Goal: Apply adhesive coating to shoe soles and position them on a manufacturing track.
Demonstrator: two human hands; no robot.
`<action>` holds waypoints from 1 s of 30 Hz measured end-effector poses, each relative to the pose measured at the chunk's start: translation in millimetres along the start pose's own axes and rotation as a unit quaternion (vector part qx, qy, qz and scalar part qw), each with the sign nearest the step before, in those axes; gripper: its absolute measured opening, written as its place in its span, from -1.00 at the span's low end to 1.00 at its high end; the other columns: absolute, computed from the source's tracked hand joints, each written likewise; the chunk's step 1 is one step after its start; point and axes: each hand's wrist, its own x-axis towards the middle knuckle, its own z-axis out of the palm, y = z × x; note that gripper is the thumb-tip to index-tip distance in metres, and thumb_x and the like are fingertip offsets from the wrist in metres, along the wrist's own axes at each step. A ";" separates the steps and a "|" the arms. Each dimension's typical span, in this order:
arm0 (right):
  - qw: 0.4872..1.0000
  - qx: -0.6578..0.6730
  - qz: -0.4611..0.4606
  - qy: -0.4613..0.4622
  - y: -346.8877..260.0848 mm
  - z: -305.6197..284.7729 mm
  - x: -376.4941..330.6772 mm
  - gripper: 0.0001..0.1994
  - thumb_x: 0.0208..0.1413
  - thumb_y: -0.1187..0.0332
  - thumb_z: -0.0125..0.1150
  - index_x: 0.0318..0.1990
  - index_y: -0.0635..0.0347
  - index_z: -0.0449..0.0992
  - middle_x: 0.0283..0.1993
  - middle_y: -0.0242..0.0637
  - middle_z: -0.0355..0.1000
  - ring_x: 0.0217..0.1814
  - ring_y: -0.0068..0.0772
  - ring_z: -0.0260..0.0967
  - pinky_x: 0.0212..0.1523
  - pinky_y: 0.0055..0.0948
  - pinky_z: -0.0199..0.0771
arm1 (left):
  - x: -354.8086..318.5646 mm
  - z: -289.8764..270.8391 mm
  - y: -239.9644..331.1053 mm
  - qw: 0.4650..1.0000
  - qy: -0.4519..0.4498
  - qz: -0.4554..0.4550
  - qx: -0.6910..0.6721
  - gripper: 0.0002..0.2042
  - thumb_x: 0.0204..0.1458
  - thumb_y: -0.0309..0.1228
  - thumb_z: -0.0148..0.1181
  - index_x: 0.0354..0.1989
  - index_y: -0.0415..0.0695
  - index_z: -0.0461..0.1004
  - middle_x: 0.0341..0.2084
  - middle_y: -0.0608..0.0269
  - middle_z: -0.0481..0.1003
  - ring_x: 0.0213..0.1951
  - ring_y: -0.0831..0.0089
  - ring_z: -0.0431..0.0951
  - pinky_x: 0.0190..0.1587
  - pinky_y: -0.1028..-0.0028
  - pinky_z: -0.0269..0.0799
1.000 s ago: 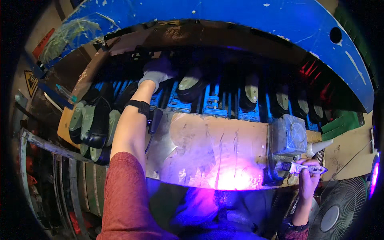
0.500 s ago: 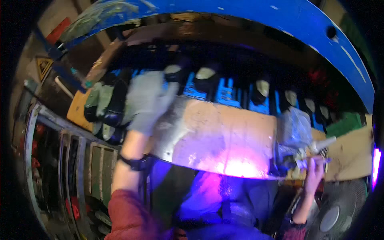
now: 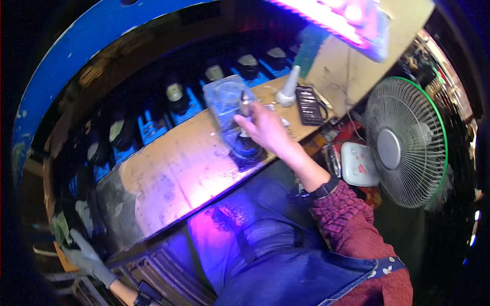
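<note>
My right hand (image 3: 266,130) is bare and rests on the wooden bench top (image 3: 173,168). Its fingers are curled on a thin tool (image 3: 245,104) against a clear plastic container (image 3: 224,99) that stands on a dark base (image 3: 247,153). My left hand (image 3: 86,257), in a grey glove, hangs low at the bench's left end with fingers spread, holding nothing I can see. My lap in a blue apron (image 3: 265,245) is below the bench.
Behind the bench, dark shoes with pale insoles (image 3: 174,93) sit in a row on blue racks. A white nozzle bottle (image 3: 289,87) and a black flat device (image 3: 308,104) lie at the bench's right end. A standing fan (image 3: 403,143) is on the right, beside a white box (image 3: 359,164).
The view has swung to the right and tilted. My left hand has come off the shoe row and dropped to the lower left. My right hand stays at the clear container.
</note>
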 end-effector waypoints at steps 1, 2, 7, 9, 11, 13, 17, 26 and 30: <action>0.999 0.014 0.001 0.032 -1.2 -3.9 -0.1 -0.63 0.06 0.10 0.20 -0.29 0.29 0.39 -0.45 0.04 0.45 -0.36 0.10 0.45 -0.35 -0.10 0.40 | 11.5 1.3 -14.7 0.989 -0.111 -0.094 0.029 -0.40 0.12 -0.04 0.05 0.09 -0.40 0.32 0.00 -0.26 0.39 -0.02 -0.05 0.44 0.02 0.17 0.35; 0.997 0.043 -0.007 0.059 -9.5 -2.9 -0.8 -0.66 0.07 0.13 0.19 -0.28 0.28 0.40 -0.44 0.00 0.45 -0.36 0.07 0.45 -0.35 -0.13 0.41 | 35.7 26.7 -87.4 0.980 -0.128 -0.141 -0.063 -0.49 0.18 -0.14 -0.04 0.11 -0.37 0.32 0.04 -0.19 0.38 0.04 0.04 0.43 0.08 0.25 0.33; 0.968 0.217 -0.127 -0.010 -83.6 27.0 -43.1 -0.85 0.12 0.35 0.13 -0.25 0.24 0.40 -0.35 -0.08 0.42 -0.33 -0.08 0.42 -0.31 -0.27 0.41 | 31.9 0.7 -84.4 0.955 -0.142 -0.017 -0.259 -0.65 0.15 -0.34 -0.04 0.02 -0.29 0.46 0.04 0.07 0.44 0.05 0.32 0.43 0.09 0.40 0.29; 0.951 0.235 -0.169 -0.111 -92.2 54.3 -61.4 -0.84 0.11 0.36 0.15 -0.22 0.24 0.43 -0.33 -0.09 0.43 -0.30 -0.09 0.44 -0.26 -0.31 0.43 | 26.3 10.9 -47.6 0.950 -0.136 -0.073 -0.270 -0.64 0.14 -0.28 0.02 -0.07 -0.33 0.50 -0.09 0.09 0.53 -0.07 0.31 0.49 -0.02 0.39 0.34; 0.947 0.210 -0.138 -0.198 -104.0 78.6 -66.5 -0.83 0.12 0.35 0.13 -0.20 0.24 0.43 -0.32 -0.10 0.46 -0.29 -0.20 0.48 -0.29 -0.33 0.45 | 23.8 19.7 -21.3 0.934 -0.034 -0.074 -0.347 -0.62 0.09 -0.22 0.09 -0.17 -0.37 0.52 -0.27 -0.04 0.53 -0.27 0.31 0.46 -0.20 0.33 0.35; 0.938 0.252 -0.104 -0.216 -99.9 126.2 -72.5 -0.82 0.15 0.33 0.10 -0.20 0.25 0.44 -0.39 -0.12 0.47 -0.34 -0.23 0.50 -0.30 -0.34 0.46 | 28.0 3.2 -32.5 0.935 -0.045 -0.235 -0.262 -0.59 0.05 -0.16 0.14 -0.29 -0.38 0.51 -0.31 0.04 0.51 -0.32 0.39 0.43 -0.26 0.35 0.32; 0.942 0.207 -0.141 -0.222 -99.2 152.8 -82.5 -0.83 0.16 0.31 0.08 -0.22 0.23 0.45 -0.39 -0.15 0.49 -0.35 -0.28 0.50 -0.29 -0.36 0.46 | -21.8 -53.5 -8.1 0.827 -0.012 -0.276 -0.490 -0.60 0.05 -0.18 0.17 -0.31 -0.41 0.45 -0.43 0.31 0.42 -0.40 0.52 0.36 -0.31 0.50 0.29; 0.920 0.335 -0.094 -0.181 -80.5 158.0 -72.9 -0.77 0.26 0.30 -0.06 -0.02 0.21 0.32 -0.10 -0.24 0.40 -0.16 -0.48 0.36 -0.12 -0.48 0.37 | -137.9 -86.5 73.1 0.804 -0.179 -0.324 -0.465 -0.65 -0.08 -0.32 0.34 -0.18 -0.27 0.45 -0.36 0.27 0.46 -0.33 0.50 0.43 -0.25 0.49 0.38; 0.937 0.323 -0.061 -0.116 -73.2 159.9 -61.6 -0.50 0.27 0.09 -0.20 0.22 0.26 0.20 0.27 -0.02 0.12 0.36 -0.17 0.03 0.36 -0.22 -0.09 | -154.4 -71.0 115.2 0.883 -0.331 0.100 -0.319 -0.55 -0.21 -0.22 0.39 -0.20 -0.25 0.45 -0.42 0.00 0.49 -0.37 0.09 0.53 -0.33 0.32 0.48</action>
